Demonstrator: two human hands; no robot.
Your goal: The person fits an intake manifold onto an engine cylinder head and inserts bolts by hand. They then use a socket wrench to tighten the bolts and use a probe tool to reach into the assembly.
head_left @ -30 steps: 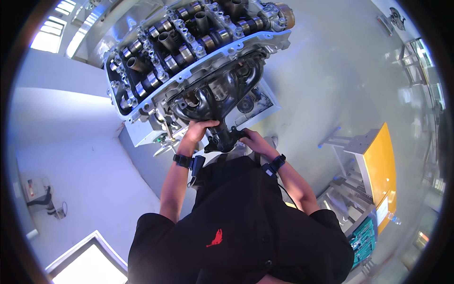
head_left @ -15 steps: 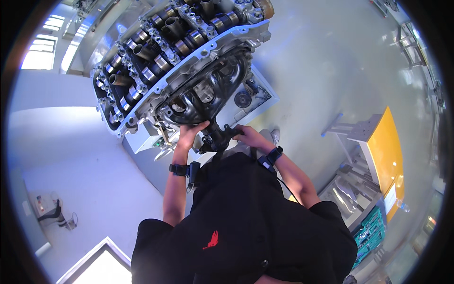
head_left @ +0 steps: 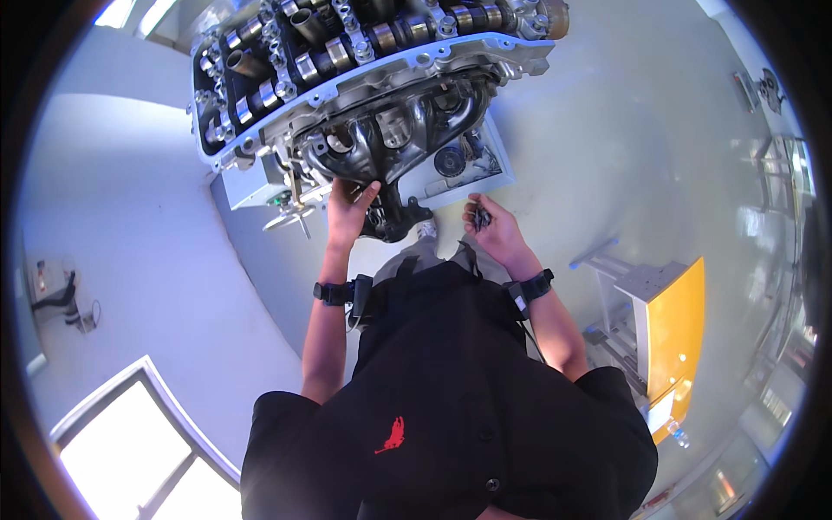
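L to R, rel. to engine point(head_left: 390, 71): your L hand point(head_left: 347, 217), at its near side, grip pinching the blk manifold point(head_left: 387, 162), which runs along that side; your R hand point(head_left: 497, 233), just off its near side, grip curled on sm. dark pcs point(head_left: 479, 217); yellow-topped desk point(head_left: 676, 314), well to its R.

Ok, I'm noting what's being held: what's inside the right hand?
Small dark pieces show in the right hand; the hand itself covers the rest, so their number and full shape can't be told.
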